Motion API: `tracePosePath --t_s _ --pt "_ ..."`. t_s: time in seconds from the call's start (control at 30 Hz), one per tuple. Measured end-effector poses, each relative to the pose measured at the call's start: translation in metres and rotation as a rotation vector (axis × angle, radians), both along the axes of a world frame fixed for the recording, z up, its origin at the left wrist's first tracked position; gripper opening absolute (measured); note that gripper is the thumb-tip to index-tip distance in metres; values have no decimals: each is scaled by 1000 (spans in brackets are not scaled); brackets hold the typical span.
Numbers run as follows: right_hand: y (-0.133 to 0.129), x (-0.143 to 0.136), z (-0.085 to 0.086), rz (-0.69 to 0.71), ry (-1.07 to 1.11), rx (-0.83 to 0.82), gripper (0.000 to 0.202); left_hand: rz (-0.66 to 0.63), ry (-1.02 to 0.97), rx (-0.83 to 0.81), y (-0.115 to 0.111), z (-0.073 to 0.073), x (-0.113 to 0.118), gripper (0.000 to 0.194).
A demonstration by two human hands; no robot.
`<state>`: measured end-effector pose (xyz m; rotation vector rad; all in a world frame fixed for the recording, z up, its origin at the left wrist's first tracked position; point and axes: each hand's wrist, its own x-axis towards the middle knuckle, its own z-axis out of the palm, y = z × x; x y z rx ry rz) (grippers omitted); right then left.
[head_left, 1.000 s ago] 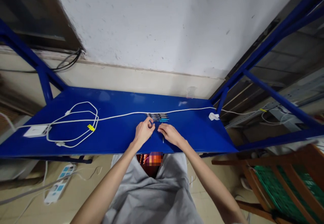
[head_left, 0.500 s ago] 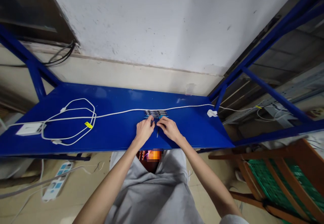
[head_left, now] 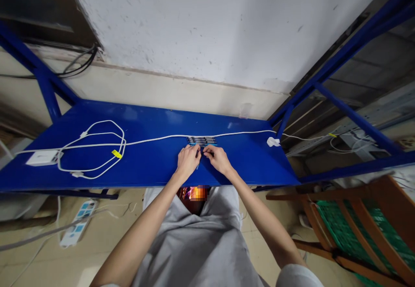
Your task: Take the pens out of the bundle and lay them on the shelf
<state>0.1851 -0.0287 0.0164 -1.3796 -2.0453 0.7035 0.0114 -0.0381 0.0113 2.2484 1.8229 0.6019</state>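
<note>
Head view: both hands meet at the near middle of a blue shelf (head_left: 152, 166), fingertips together over a thin pen.
Left hand (head_left: 188, 159): curled, fingertips pinching the pen (head_left: 198, 162) from its left side; the grip itself is too small to make out fully.
Right hand (head_left: 218, 158): curled likewise, fingers closed toward the same pen from the right.
Pen: between the two hands, just in front of the row of pens (head_left: 201, 140) lying side by side against the white cable (head_left: 155, 139).
Risk: a knuckle or wrist could nudge the row and scatter it, since the pens lie loose and round on smooth metal; a pen could roll off the near edge.
Second risk: a sleeve or finger may snag the cable and drag the white adapter (head_left: 43, 157).
Surface: glossy blue metal shelf with blue uprights, cable coiled at left.
Room: scuffed white wall (head_left: 207, 27) behind, tiled floor with a power strip (head_left: 76, 228), wooden chair (head_left: 353, 231) at right.
</note>
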Motion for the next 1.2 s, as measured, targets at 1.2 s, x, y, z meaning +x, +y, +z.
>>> tracePosePath --t_s 1.2 --pt "-20 -20 9 -231 -232 -78 33 -26 -174 49 1 -6 -10 21"
